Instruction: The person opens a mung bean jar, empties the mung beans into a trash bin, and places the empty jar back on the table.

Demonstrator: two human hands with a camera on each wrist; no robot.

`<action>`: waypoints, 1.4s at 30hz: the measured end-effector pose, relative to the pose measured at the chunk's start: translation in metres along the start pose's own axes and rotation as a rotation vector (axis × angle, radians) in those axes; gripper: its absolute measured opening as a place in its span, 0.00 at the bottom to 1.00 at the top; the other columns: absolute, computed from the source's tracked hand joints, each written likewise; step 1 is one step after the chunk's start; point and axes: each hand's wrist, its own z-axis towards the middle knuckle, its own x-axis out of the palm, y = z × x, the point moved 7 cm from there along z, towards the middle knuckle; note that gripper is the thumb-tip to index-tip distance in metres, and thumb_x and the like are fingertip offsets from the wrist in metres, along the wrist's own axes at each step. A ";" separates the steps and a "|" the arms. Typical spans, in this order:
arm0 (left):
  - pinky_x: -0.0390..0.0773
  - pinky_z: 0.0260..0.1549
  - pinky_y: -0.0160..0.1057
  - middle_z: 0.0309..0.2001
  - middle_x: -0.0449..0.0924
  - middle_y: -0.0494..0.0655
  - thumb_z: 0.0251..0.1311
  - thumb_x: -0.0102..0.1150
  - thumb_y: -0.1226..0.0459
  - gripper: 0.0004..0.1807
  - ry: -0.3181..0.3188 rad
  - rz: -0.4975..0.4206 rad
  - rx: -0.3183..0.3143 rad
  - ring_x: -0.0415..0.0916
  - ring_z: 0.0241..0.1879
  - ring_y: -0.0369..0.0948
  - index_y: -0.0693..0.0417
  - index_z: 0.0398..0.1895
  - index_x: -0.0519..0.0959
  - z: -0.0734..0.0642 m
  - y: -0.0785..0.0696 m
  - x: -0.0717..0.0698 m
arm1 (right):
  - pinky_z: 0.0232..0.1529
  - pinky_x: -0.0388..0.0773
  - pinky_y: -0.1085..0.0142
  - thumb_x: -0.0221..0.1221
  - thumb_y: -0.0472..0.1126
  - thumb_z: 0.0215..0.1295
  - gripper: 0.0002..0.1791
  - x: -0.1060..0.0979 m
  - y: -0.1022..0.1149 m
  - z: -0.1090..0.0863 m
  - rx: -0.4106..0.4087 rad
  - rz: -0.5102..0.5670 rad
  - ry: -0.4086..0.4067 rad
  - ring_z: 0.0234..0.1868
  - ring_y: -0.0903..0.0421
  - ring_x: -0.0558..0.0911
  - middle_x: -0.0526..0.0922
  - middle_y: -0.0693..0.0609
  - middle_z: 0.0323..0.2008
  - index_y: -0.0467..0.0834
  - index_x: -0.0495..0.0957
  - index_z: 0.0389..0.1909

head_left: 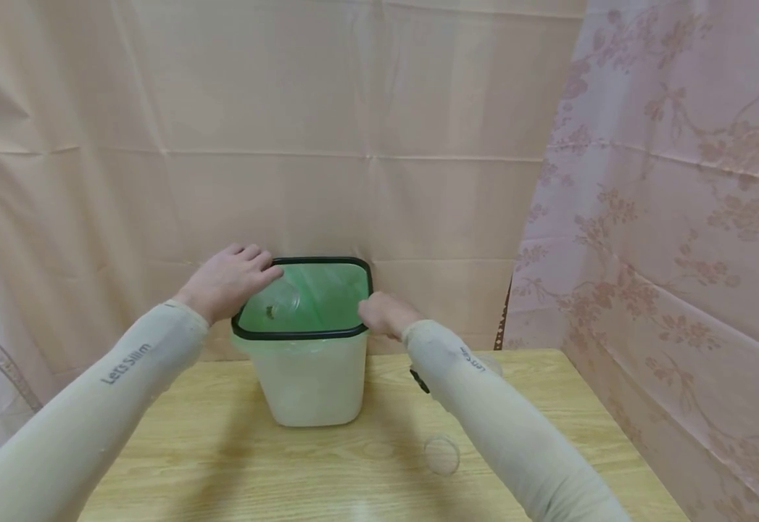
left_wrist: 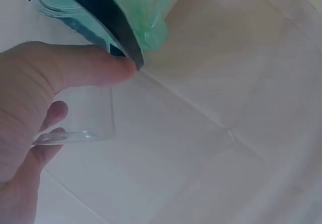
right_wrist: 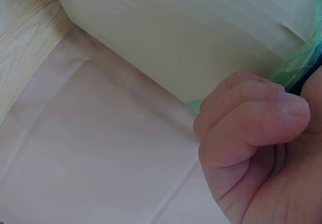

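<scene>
A pale waste bin (head_left: pixel 310 384) with a black rim ring (head_left: pixel 301 336) and a green bag liner (head_left: pixel 333 290) stands upright on the table. My left hand (head_left: pixel 229 279) holds a clear plastic jar (left_wrist: pixel 93 113) between thumb and fingers. The jar is tilted over the bin, its threaded mouth toward the liner. A small brown thing (head_left: pixel 270 312) shows near the jar's mouth; whether it lies inside the jar or on the liner I cannot tell. On the bin's right side, my right hand (head_left: pixel 388 314) grips the rim with curled fingers (right_wrist: pixel 251 123).
A clear round lid (head_left: pixel 441 454) lies on the wooden table (head_left: pixel 327 471) to the right of the bin. Another clear object (head_left: pixel 491 364) is partly hidden behind the right forearm. A beige curtain (head_left: pixel 255 109) hangs close behind the bin, and a flowered curtain (head_left: pixel 679 254) on the right.
</scene>
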 end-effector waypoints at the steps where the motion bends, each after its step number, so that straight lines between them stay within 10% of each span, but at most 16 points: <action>1: 0.75 0.54 0.53 0.49 0.77 0.57 0.46 0.73 0.82 0.30 0.004 0.019 0.006 0.75 0.50 0.55 0.58 0.53 0.75 0.000 -0.001 0.001 | 0.13 0.56 0.66 0.36 0.48 0.76 0.21 0.000 0.000 0.000 0.001 -0.002 -0.001 0.10 0.58 0.57 0.62 0.55 0.12 0.45 0.68 0.25; 20: 0.71 0.56 0.50 0.48 0.78 0.55 0.43 0.75 0.80 0.27 0.001 0.269 0.116 0.72 0.50 0.54 0.56 0.46 0.76 0.002 -0.015 0.012 | 0.14 0.57 0.66 0.36 0.49 0.76 0.21 0.001 0.003 -0.001 -0.011 -0.025 0.006 0.10 0.58 0.59 0.64 0.55 0.12 0.45 0.68 0.24; 42: 0.71 0.55 0.51 0.47 0.78 0.55 0.43 0.76 0.80 0.28 -0.042 0.219 0.113 0.71 0.49 0.54 0.57 0.47 0.75 0.004 -0.015 0.013 | 0.14 0.58 0.66 0.36 0.48 0.76 0.21 -0.001 0.001 0.000 -0.002 -0.035 0.009 0.10 0.58 0.59 0.64 0.55 0.12 0.45 0.68 0.24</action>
